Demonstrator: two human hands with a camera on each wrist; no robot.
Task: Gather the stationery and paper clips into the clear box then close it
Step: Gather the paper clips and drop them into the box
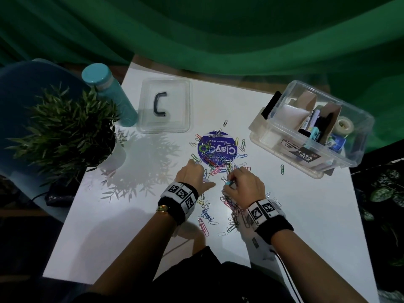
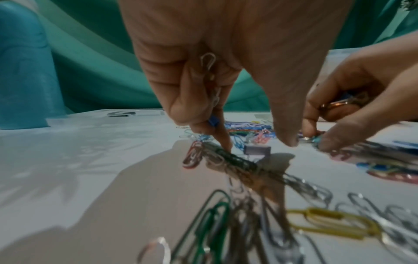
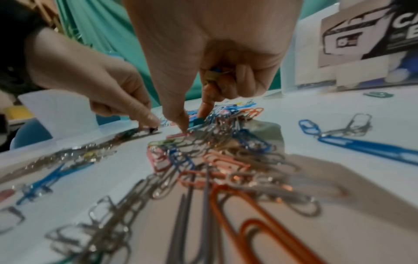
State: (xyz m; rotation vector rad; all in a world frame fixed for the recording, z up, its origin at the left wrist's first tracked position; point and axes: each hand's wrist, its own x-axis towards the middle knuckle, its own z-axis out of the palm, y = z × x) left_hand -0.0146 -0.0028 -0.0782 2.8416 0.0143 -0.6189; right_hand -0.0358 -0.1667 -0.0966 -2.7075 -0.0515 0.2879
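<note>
Paper clips (image 1: 218,169), loose, many colours and bare wire: nearest item, strewn over the white table (image 1: 109,215) from its near middle up across a round blue sticker (image 1: 215,147); one green stray lies apart by the box.

Clear box (image 1: 310,130), far right, open. Contents: cardboard pieces, a white pad, markers upright, a tape roll at its right end, a blue item below it; a "CASA BOX" label on the front.

Lid (image 1: 165,106), clear with dark handle, flat on the table far left of the box, well apart from it.

Left hand (image 1: 192,173): fingers curled round several clips already collected, fingertips (image 2: 226,142) down at the pile.

Right hand (image 1: 242,184): likewise closed on a small bunch of clips, thumb and forefinger pinching at the heap.

Handling note, as judgement: sweeping clips into one mound, then scooping in handfuls, would go better than picking singly; tangled clips may trail and drop on the way to the box.
</note>
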